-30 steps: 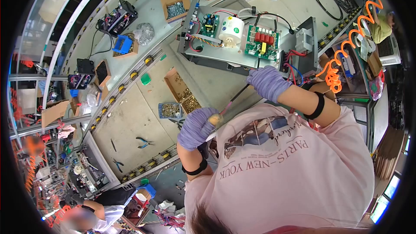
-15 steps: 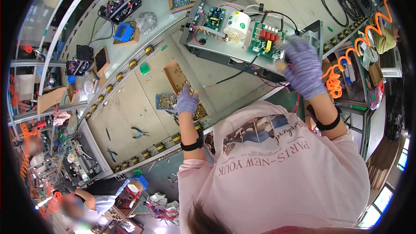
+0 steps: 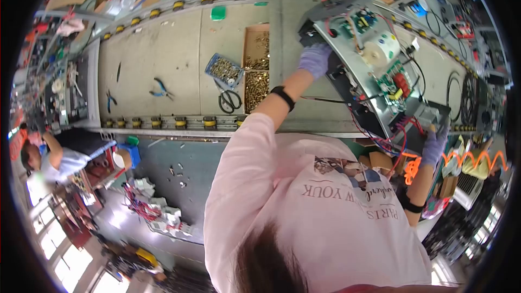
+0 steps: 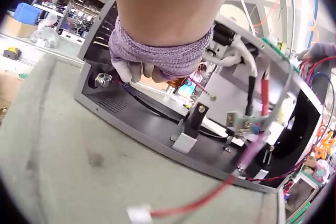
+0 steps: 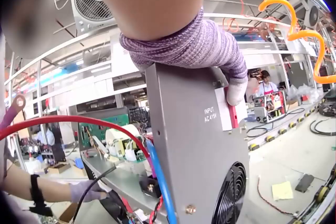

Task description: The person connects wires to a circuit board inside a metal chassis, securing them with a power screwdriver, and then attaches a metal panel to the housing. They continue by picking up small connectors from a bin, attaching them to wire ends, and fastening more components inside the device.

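A grey metal chassis (image 3: 344, 49) stands tilted on the bench, carrying a white cylinder (image 3: 381, 49) and a green circuit board (image 3: 392, 88). My left hand (image 3: 313, 61) grips its left end; in the left wrist view that hand (image 4: 157, 58) has its fingers curled inside the frame (image 4: 142, 124), partly hidden by the glove cuff. My right hand (image 3: 435, 145) holds the opposite end. In the right wrist view, the right hand (image 5: 194, 48) wraps over the top of the end panel (image 5: 184, 129), fingers against its labelled outer face. Loose red and blue wires hang along the chassis side.
Scissors (image 3: 230, 101), a blue tray of small parts (image 3: 225, 70) and a cardboard box of brass screws (image 3: 256, 89) lie left of the chassis. Pliers (image 3: 161, 89) are farther left. Rollers (image 3: 180, 122) line the bench edge; an orange coiled hose (image 3: 477, 161) hangs at right.
The chassis has turned from lying nearly crosswise to a steep slant. My left hand has left the screw box for its left end, and my right hand has moved from the board area to the end panel.
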`<state>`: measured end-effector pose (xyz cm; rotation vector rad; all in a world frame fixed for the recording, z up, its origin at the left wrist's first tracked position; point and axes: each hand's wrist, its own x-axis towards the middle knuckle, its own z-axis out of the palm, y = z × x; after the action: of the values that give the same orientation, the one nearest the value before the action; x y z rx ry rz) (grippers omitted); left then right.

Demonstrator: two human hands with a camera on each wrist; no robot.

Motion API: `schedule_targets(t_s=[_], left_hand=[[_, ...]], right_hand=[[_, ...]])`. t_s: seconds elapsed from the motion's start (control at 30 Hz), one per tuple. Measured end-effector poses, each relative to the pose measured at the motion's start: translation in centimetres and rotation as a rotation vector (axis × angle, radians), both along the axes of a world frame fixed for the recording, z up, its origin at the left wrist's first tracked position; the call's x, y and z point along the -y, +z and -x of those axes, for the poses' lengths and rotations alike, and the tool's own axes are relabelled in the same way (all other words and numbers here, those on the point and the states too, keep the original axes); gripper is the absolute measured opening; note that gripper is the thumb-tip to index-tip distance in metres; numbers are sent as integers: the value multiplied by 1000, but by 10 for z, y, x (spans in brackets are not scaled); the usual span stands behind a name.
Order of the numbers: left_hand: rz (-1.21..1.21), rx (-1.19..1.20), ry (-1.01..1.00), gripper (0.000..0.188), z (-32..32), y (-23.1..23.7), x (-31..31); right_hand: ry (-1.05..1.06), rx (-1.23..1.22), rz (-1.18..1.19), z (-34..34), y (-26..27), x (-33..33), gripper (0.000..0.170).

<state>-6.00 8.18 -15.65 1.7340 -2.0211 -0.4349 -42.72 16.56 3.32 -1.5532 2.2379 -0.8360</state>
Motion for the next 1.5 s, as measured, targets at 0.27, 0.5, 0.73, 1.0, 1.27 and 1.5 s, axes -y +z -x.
schedule_targets(t_s=[0.27, 0.5, 0.73, 1.0, 1.27, 1.5], left_hand=[[-185, 97, -87, 43, 60, -101, 102], [-80, 133, 91, 42, 49, -66, 86], [-151, 263, -133, 25, -24, -33, 13], [-143, -1619, 1080, 41, -106, -81, -36], [298, -1625, 364, 41, -75, 3, -42], [29, -1434, 395, 29, -13, 40, -53]], right_hand=[[51, 20, -126, 22, -1, 12, 49], [15, 42, -148, 16, 3, 13, 46], [35, 78, -117, 4, 6, 10, 44], [50, -138, -81, 2, 3, 5, 48], [106, -1030, -52, -89, 73, -8, 51], [869, -508, -106, -195, 111, 10, 41]])
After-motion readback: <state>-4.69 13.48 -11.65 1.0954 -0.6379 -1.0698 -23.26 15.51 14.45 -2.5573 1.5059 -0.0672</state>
